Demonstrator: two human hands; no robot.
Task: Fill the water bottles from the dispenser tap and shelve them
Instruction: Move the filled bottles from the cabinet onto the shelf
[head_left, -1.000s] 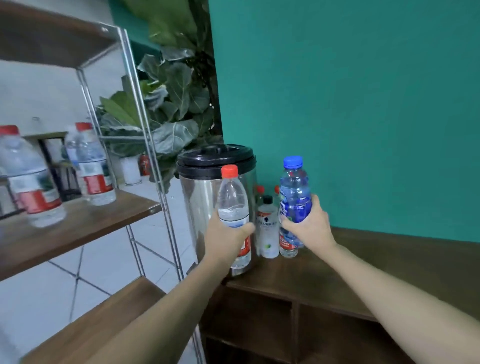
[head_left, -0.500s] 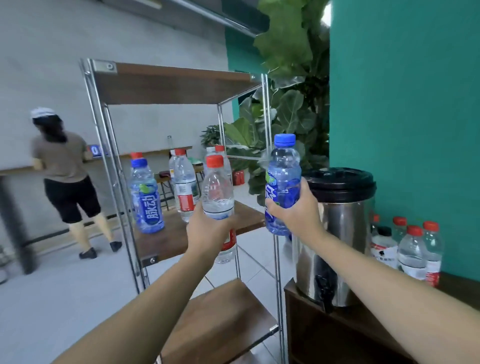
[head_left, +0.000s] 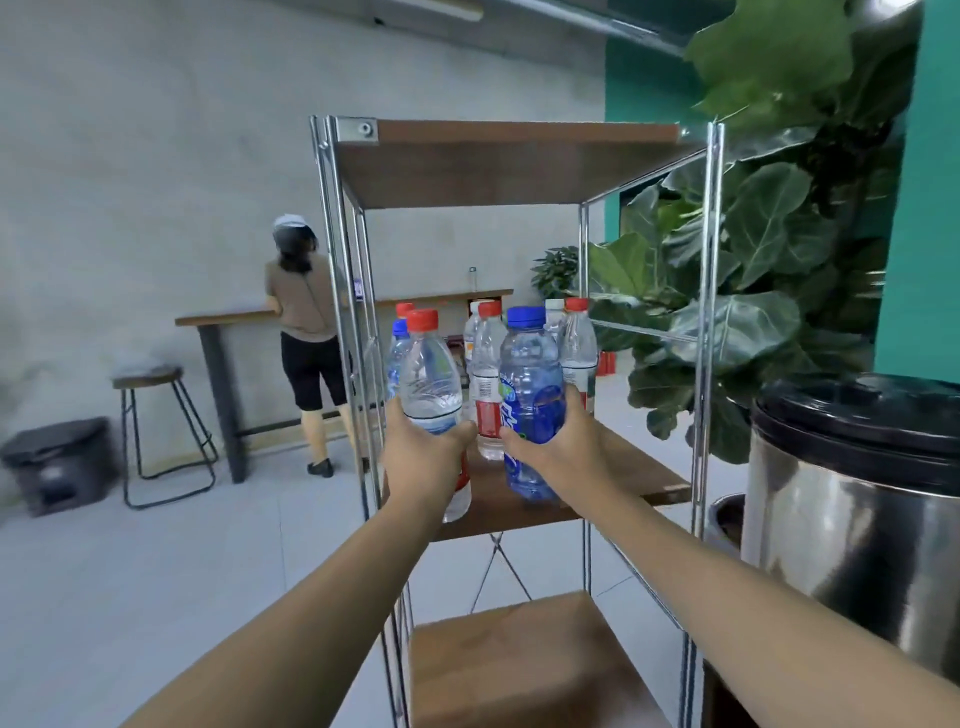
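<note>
My left hand (head_left: 423, 451) grips a clear red-capped bottle (head_left: 430, 374) upright at the front left of the middle shelf (head_left: 639, 470) of a metal-framed rack. My right hand (head_left: 558, 447) grips a blue bottle with a blue cap (head_left: 530, 384), its base low over the shelf board; whether it touches I cannot tell. Behind them several more bottles (head_left: 488, 364) stand on the same shelf. The steel water dispenser (head_left: 857, 519) with a black lid sits at the right edge; its tap is out of sight.
The rack has a top shelf (head_left: 509, 156) and a lower shelf (head_left: 519, 660), with chrome posts (head_left: 704, 338) at its corners. A large leafy plant (head_left: 753, 260) stands behind the rack. A person (head_left: 304, 332) stands at a far counter beside a stool (head_left: 156, 431).
I have turned left from the dispenser to face the rack. Both hands carried their bottles forward to the middle shelf and lowered them towards its board.
</note>
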